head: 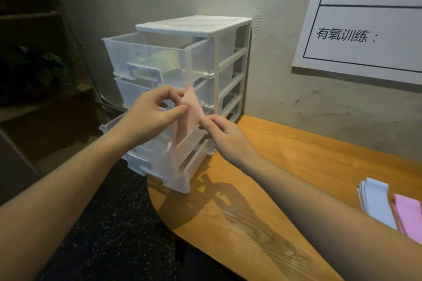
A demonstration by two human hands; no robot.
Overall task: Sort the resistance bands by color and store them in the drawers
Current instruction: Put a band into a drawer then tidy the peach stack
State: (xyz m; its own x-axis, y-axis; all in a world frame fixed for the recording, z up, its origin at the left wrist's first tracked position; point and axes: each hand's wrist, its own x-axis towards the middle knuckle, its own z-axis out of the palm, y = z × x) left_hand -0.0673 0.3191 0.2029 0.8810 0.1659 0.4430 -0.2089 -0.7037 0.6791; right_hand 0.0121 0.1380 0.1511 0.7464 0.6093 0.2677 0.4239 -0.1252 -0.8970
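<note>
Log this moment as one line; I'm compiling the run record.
left hand: pinches peach-pink resistance band | right hand: pinches it | over open lower drawer | top drawer: open, green band

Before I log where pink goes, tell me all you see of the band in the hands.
The pink band is a flat, thin, matte strip, seemingly elastic. The left hand pinches its upper part, the right hand its right edge. It hangs down, twisted, toward an open lower drawer.
</note>
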